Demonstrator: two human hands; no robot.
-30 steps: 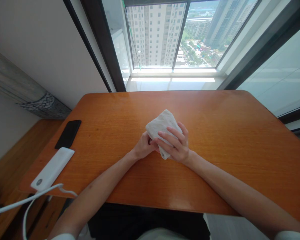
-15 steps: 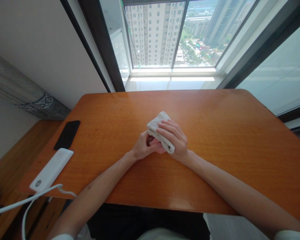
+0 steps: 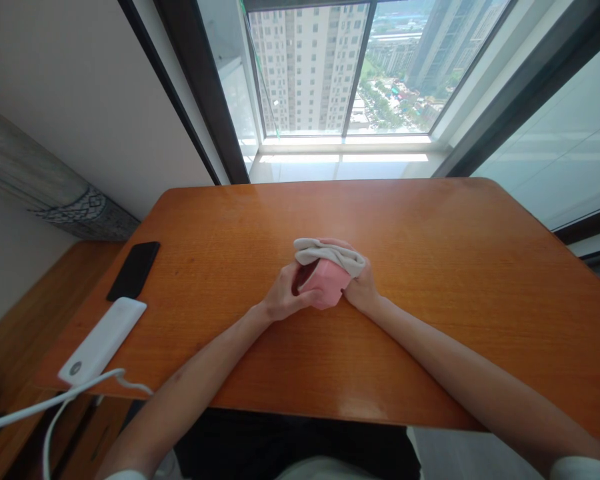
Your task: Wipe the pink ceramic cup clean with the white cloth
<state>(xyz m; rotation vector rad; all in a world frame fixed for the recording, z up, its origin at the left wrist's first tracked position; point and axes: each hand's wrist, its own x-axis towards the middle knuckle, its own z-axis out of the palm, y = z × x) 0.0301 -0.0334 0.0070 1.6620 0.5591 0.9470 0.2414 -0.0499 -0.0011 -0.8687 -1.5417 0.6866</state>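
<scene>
My left hand point(image 3: 284, 293) is closed around the rim of a pink cup point(image 3: 329, 283), thumb on its near side. The cup is tipped on its side, its mouth turned to the left. A folded whitish cloth point(image 3: 326, 252) lies over the cup's upper far side. My right hand point(image 3: 364, 288) grips the cloth and presses it against the cup from the right and behind. Most of the right fingers are hidden behind the cloth. Both hands are over the middle of the wooden table point(image 3: 430, 267).
On the table's left side lie a black phone point(image 3: 134, 270) and a white power bank point(image 3: 103, 340). A white cable point(image 3: 45, 403) runs by the near left corner. Beyond the far edge is a window point(image 3: 310, 73); a curtain point(image 3: 70, 193) hangs at left.
My right hand has slid with the cloth from the cup's near top to its far side, so more of the pink surface shows. The left hand stays nearly in place.
</scene>
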